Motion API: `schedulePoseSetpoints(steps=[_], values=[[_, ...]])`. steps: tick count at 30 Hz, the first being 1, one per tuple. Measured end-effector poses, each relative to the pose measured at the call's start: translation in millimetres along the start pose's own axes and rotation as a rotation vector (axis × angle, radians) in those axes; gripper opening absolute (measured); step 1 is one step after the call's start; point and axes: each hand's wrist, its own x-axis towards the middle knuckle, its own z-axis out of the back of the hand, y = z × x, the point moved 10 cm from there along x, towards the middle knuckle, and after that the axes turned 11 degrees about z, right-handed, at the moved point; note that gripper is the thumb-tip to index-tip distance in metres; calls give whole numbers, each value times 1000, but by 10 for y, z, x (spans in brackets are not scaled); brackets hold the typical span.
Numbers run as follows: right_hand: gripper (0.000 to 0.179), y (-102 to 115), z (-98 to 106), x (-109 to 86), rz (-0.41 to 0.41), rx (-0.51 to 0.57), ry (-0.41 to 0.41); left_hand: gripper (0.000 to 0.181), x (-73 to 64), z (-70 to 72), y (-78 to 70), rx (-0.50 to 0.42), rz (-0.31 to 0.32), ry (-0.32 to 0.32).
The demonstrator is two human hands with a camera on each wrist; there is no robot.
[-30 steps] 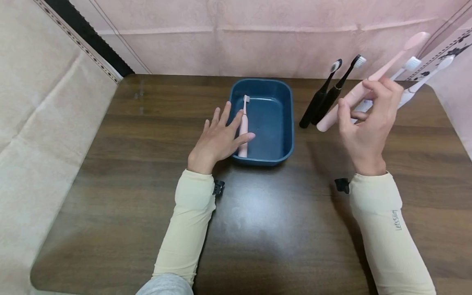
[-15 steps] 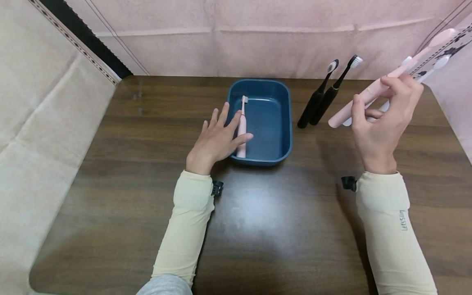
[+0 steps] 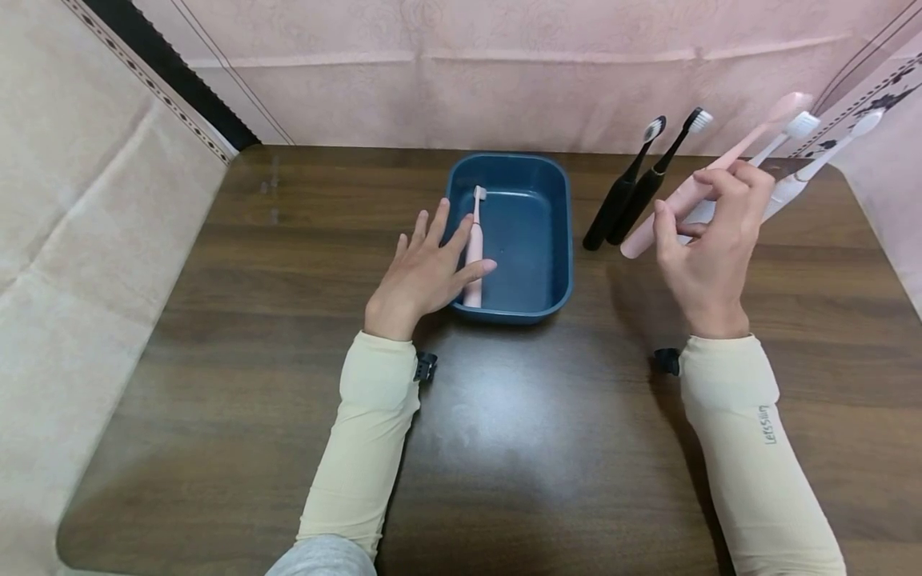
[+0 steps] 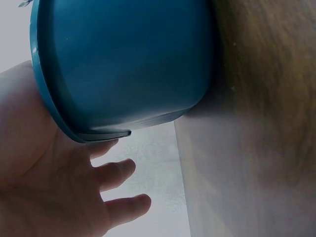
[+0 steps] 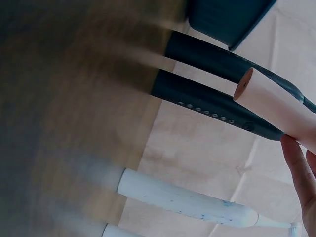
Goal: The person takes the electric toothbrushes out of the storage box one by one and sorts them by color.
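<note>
My right hand (image 3: 711, 248) pinches a pink electric toothbrush (image 3: 643, 237) by its handle, above the table; its brush head points up and away to the right. In the right wrist view the handle's base (image 5: 269, 98) hangs clear of the tabletop. My left hand (image 3: 420, 276) lies across the left rim of a blue bin (image 3: 566, 240) with fingers spread. Inside the bin, along that side, lies a smaller pink electric toothbrush (image 3: 475, 248), partly hidden by the thumb and index finger.
Two black electric toothbrushes (image 3: 612, 210) stand upright just right of the bin. Behind my right hand stand two white electric toothbrushes (image 3: 790, 189), one partly covered by it. Pink cloth (image 3: 324, 88) hangs along the back edge of the wooden table (image 3: 252, 384).
With the pink toothbrush, my right hand went right, then came back left and a little lower, uncovering more of the white toothbrushes. My left hand stays in place.
</note>
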Motion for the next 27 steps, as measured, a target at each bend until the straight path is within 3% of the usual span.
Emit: schedulePoseSetpoints(steps=[16, 27], values=[[37, -1, -222, -55, 61, -74, 247, 80, -6, -6, 3, 2, 1, 8], [34, -21, -301, -91, 54, -120, 334, 80, 8, -11, -6, 4, 2, 5]])
